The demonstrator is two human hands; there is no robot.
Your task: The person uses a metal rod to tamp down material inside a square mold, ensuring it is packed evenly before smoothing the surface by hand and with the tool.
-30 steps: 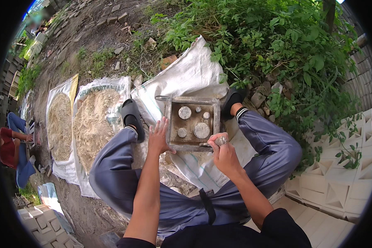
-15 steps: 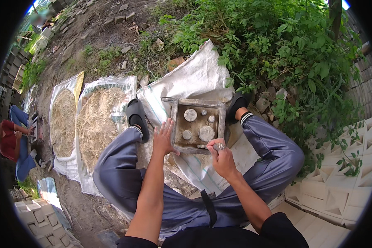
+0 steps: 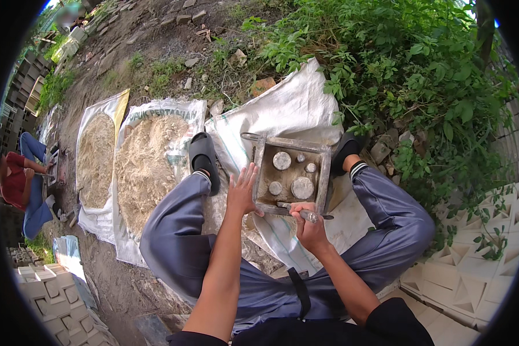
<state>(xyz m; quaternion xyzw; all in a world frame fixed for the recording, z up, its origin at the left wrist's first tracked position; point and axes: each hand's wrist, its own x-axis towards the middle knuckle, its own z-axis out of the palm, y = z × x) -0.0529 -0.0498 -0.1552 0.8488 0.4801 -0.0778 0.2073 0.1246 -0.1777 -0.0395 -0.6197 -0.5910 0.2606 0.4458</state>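
A square grey mould (image 3: 326, 167) with raised walls sits between my feet, tilted slightly. Inside stand several round pale-grey discs of different sizes, the biggest being a large disc (image 3: 301, 188) near the right wall. My left hand (image 3: 241, 191) lies against the mould's left side near its near-left corner, fingers spread and holding nothing. My right hand (image 3: 311, 230) is closed around a small hand tool (image 3: 311, 217) with a thick grey handle. The tool's narrow tip reaches the mould's near wall; its exact kind is unclear.
The mould rests on a white woven sack (image 3: 271, 112). Two more sacks to the left bear heaps of pale powder (image 3: 147, 153). Leafy plants (image 3: 409, 75) grow at the far right, above patterned pale blocks (image 3: 467, 265). A person in a red shirt (image 3: 14, 181) sits far left.
The whole scene has shifted rightward in view. My right hand has turned the tool, so its handle now slants down to the right. My left hand keeps its place beside the mould.
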